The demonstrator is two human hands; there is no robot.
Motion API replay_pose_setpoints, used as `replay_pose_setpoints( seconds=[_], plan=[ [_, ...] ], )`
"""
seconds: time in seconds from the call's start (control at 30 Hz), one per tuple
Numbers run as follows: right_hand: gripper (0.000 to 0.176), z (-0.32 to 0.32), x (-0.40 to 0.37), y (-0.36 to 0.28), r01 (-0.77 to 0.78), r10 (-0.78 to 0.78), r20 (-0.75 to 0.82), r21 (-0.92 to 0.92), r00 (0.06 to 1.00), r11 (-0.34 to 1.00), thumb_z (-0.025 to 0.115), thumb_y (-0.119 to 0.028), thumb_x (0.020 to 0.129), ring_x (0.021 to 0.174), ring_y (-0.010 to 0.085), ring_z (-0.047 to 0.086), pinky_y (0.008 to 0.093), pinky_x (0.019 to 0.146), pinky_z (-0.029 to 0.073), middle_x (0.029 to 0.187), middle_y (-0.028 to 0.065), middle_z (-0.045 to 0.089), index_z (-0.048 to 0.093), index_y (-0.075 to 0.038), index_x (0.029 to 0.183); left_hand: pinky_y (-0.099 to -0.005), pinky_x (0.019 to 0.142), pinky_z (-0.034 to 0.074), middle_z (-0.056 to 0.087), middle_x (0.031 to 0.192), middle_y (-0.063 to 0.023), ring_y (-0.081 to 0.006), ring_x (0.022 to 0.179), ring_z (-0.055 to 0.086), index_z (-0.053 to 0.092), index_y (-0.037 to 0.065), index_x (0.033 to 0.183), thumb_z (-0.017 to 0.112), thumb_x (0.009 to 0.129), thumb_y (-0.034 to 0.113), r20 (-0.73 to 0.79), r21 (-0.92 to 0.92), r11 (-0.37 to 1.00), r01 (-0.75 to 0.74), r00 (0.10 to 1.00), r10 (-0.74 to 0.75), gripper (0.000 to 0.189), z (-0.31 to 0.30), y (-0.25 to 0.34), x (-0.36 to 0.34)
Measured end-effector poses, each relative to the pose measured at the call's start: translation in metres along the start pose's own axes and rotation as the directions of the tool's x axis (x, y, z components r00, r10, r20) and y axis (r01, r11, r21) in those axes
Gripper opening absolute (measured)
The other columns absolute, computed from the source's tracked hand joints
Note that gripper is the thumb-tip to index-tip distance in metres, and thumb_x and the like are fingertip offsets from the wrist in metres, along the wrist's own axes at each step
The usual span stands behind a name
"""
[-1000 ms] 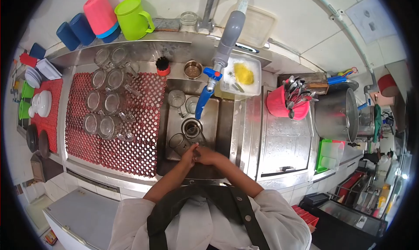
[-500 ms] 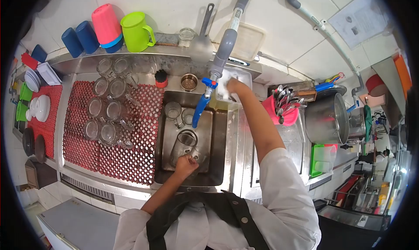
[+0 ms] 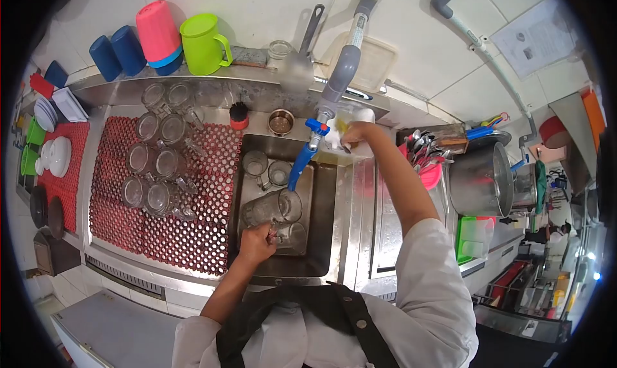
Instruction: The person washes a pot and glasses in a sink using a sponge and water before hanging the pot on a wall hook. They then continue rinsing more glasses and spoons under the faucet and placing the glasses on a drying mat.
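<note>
Over the sink [image 3: 321, 239], my left hand [image 3: 258, 243] is closed around the handle of a clear glass mug [image 3: 290, 238], which lies tilted on its side. Just above it a larger glass jug [image 3: 265, 209] lies on its side, with its mouth toward the tap. Two more glass mugs, one on the left [image 3: 255, 164] and one on the right [image 3: 279, 173], rest near the sink's back end. My right hand [image 3: 357, 134] is in a white tub [image 3: 364, 148] of suds, its fingers closed on a yellowish sponge [image 3: 341, 125], partly hidden by foam.
A grey tap pipe with a blue hose [image 3: 299, 167] hangs above the sink. Several glass mugs [image 3: 168, 162] stand upside down on a red perforated mat [image 3: 116, 214]. Right of the tub are a pink cutlery holder [image 3: 432, 175] and a large steel pot [image 3: 479, 178].
My left hand has shifted slightly left, and the mug it holds now lies below the jug. My right hand has moved a little right and down in the tub, exposing the yellowish sponge.
</note>
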State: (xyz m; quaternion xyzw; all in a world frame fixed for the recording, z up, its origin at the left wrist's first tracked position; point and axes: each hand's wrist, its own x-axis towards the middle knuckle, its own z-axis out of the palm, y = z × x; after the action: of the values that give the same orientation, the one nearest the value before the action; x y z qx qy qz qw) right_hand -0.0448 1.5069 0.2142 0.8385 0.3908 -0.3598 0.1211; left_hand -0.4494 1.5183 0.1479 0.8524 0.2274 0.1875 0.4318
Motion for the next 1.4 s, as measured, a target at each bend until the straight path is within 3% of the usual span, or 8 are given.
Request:
replay_pose_setpoints(
  seconds=[0.37,0.53,0.77,0.93,1.03,1.2,1.33,1.4],
  plan=[
    [0.039,0.050,0.074,0.046,0.343,-0.215,-0.553,0.138,0.805,0.929,0.054,-0.016,0.068,0.099,0.0287,0.052,0.0334,0.085,0.041,0.102,0.0161,0.055,0.053,0.004,0.101,-0.0310,0.040,0.038,0.046,0.050,-0.0118,-0.0264,0.043,0.049,0.042,0.003,0.055,0.060,0.062,0.004,-0.209,-0.127,0.991,0.041,0.976,-0.067,0.019,-0.017,0.003,0.008],
    [0.052,0.016,-0.031,0.000,0.241,-0.466,-0.691,-0.403,0.552,0.883,0.055,-0.007,0.066,0.087,0.0318,0.055,0.0325,0.081,0.043,0.109,0.0232,0.049,0.039,0.006,0.114,-0.0286,0.040,0.034,0.039,0.046,-0.0108,-0.0148,0.039,0.037,0.040,0.001,0.055,0.064,0.066,0.002,-0.129,-0.101,0.990,0.095,0.986,-0.107,0.026,-0.013,0.004,-0.001],
    [0.046,0.159,-0.147,-0.094,0.494,-0.180,-0.461,0.790,0.869,0.363,0.057,-0.004,0.065,0.087,0.0187,0.042,0.0302,0.083,0.036,0.095,0.0066,0.038,0.030,-0.008,0.103,-0.0251,0.049,0.040,0.047,0.057,-0.0033,-0.0085,0.053,0.044,0.046,0.001,0.065,0.069,0.059,0.008,0.223,-0.287,0.909,0.303,0.944,-0.244,0.025,-0.007,-0.011,-0.007],
    [0.032,0.265,-0.152,-0.121,0.384,-0.192,-0.365,0.921,0.911,0.071,0.060,-0.009,0.075,0.088,0.0148,0.049,0.0293,0.077,0.041,0.095,0.0056,0.050,0.046,-0.008,0.104,-0.0254,0.057,0.044,0.052,0.067,-0.0055,-0.0099,0.060,0.048,0.049,0.000,0.080,0.080,0.046,0.019,0.378,-0.301,0.917,0.263,0.915,-0.138,0.049,-0.023,0.004,-0.003],
    [0.026,0.249,-0.158,-0.114,0.596,-0.592,-0.161,0.426,0.790,0.680,0.055,-0.009,0.080,0.091,0.0166,0.054,0.0298,0.079,0.043,0.100,0.0061,0.056,0.049,-0.008,0.105,-0.0286,0.058,0.045,0.054,0.070,-0.0081,-0.0150,0.063,0.053,0.048,0.001,0.081,0.084,0.045,0.024,0.436,-0.188,0.964,0.187,0.895,-0.088,0.055,-0.018,0.003,-0.010],
    [0.027,0.301,-0.093,-0.134,0.507,-0.768,0.307,0.605,0.562,0.614,0.056,-0.022,0.081,0.082,0.0170,0.056,0.0286,0.073,0.045,0.091,0.0073,0.058,0.051,-0.008,0.104,-0.0367,0.060,0.046,0.057,0.071,-0.0159,-0.0301,0.068,0.058,0.051,0.001,0.081,0.080,0.050,0.029,0.518,-0.014,0.999,-0.046,0.854,0.047,0.051,-0.016,0.025,-0.007],
    [0.024,0.290,-0.096,-0.130,-0.376,-0.790,0.258,0.926,0.556,0.037,0.060,-0.026,0.079,0.072,0.0127,0.056,0.0282,0.059,0.047,0.083,0.0056,0.058,0.056,-0.007,0.094,-0.0399,0.062,0.046,0.059,0.071,-0.0167,-0.0349,0.068,0.058,0.053,0.002,0.082,0.078,0.052,0.030,0.491,0.045,0.995,-0.086,0.870,0.053,0.048,-0.021,0.016,-0.002],
    [0.021,0.279,-0.096,-0.138,0.035,-0.763,0.164,0.971,0.625,0.238,0.062,-0.020,0.077,0.072,0.0116,0.055,0.0273,0.056,0.047,0.081,0.0050,0.058,0.056,-0.008,0.092,-0.0401,0.062,0.046,0.059,0.071,-0.0164,-0.0349,0.067,0.058,0.053,0.002,0.082,0.078,0.052,0.031,0.498,0.061,0.994,-0.087,0.866,0.045,0.048,-0.026,0.012,0.004]
  ],
)
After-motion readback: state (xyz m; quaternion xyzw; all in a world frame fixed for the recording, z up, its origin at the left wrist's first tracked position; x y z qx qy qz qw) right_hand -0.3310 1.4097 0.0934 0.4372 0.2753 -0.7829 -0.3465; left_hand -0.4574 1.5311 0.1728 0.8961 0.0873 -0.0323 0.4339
